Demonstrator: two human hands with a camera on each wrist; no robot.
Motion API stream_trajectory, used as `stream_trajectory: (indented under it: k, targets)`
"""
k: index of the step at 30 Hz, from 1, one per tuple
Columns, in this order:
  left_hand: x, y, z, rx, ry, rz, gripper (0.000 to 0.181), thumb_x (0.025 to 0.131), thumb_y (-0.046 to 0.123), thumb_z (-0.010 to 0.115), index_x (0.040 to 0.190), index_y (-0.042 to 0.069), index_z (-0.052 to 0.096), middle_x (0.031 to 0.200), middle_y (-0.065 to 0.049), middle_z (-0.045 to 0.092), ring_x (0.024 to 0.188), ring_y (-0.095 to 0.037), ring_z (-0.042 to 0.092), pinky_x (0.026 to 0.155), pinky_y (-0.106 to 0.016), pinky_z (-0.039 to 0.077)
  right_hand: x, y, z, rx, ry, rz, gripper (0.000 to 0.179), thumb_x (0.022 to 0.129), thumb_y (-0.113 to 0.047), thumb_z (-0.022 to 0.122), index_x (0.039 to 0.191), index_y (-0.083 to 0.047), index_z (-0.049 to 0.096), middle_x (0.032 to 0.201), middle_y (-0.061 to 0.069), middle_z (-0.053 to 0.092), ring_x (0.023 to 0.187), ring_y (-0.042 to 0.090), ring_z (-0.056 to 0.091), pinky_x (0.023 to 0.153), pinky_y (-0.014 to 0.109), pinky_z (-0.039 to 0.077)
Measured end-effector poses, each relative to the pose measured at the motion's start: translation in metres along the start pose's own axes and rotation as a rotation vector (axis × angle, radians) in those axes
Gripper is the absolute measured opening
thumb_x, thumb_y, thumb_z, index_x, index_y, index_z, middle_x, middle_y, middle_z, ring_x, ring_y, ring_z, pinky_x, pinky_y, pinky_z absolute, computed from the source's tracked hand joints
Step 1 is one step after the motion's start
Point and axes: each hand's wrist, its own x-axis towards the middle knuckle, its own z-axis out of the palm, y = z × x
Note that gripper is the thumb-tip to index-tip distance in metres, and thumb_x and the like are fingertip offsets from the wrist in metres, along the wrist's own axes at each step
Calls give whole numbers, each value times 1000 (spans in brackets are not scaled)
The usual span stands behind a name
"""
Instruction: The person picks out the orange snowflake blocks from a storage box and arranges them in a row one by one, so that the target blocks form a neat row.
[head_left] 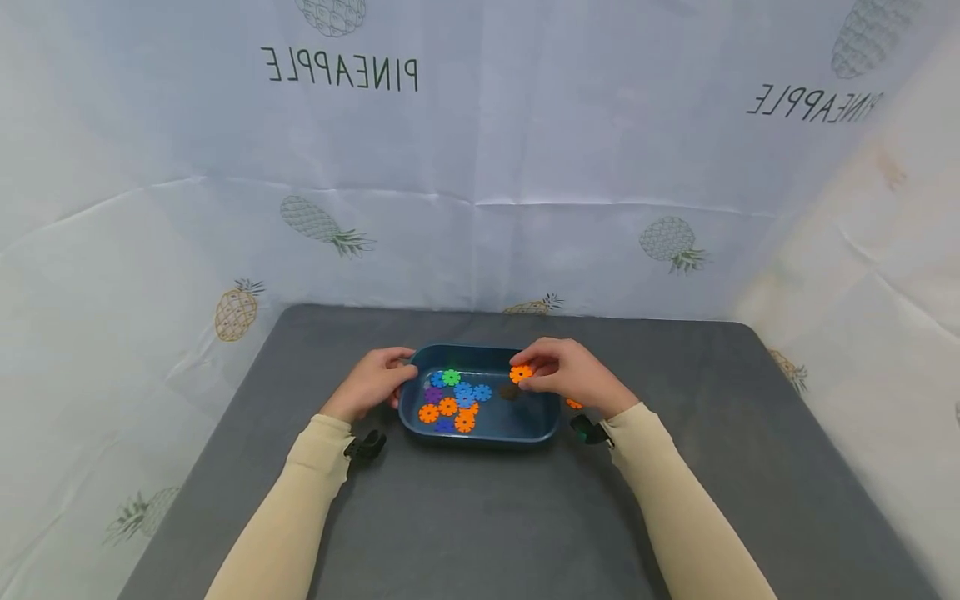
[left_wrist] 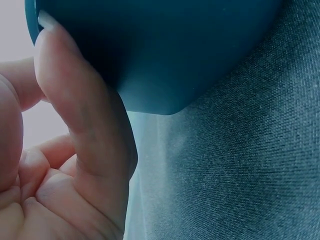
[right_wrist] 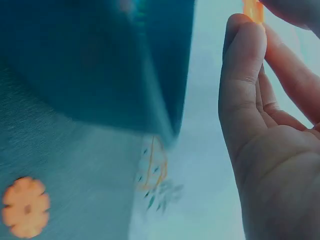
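A dark blue tray (head_left: 495,437) sits on the table between both hands. My left hand (head_left: 372,383) grips its left end, thumb on the rim; in the left wrist view the thumb (left_wrist: 82,105) lies along the tray wall (left_wrist: 165,55). Over the tray's right part, my right hand (head_left: 573,375) pinches an orange notched plastic disc (head_left: 521,374), held above the tray floor. The same disc (right_wrist: 253,10) shows edge-on between the fingertips in the right wrist view. Inside the tray's left half lie several loose discs: orange (head_left: 464,422), light blue (head_left: 482,392), green (head_left: 451,377) and purple (head_left: 433,395).
Another orange disc (right_wrist: 26,207) lies on the table just outside the tray's right end, partly hidden by the right wrist in the head view. The grey table (head_left: 495,517) meets a white pineapple-print cloth (head_left: 480,250) at its far edge.
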Motion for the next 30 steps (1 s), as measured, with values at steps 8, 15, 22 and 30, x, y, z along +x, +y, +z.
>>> stream_trajectory:
  k: [8, 15, 22, 30]
  targets:
    - [0, -1, 0, -8, -6, 8, 53, 107, 23, 65, 155, 2, 55, 81, -8, 61, 60, -18, 57, 61, -33, 62, -33, 42, -20, 106, 164, 95, 41, 94, -36, 86, 131, -22, 77, 123, 4, 73, 104, 26, 71, 92, 42, 63]
    - [-3, -3, 1, -2, -9, 13, 55, 107, 22, 64, 156, 0, 52, 78, -6, 60, 60, -18, 57, 60, -34, 61, -48, 74, -32, 69, 225, 181, 40, 94, -36, 85, 130, -21, 77, 122, 6, 74, 104, 26, 69, 93, 40, 60]
    - [-3, -3, 2, 6, 3, 2, 57, 107, 23, 65, 157, 0, 52, 78, -5, 60, 59, -18, 57, 60, -33, 61, -54, 91, -34, -12, 235, 220, 37, 96, -31, 83, 130, -19, 76, 117, 7, 74, 100, 23, 68, 90, 38, 57]
    - [0, 0, 2, 14, -6, 18, 58, 107, 25, 66, 157, 0, 51, 78, -5, 60, 58, -18, 58, 60, -32, 61, -59, 102, -30, -81, 247, 262, 34, 96, -30, 83, 127, -16, 78, 121, 10, 73, 102, 23, 65, 89, 37, 57]
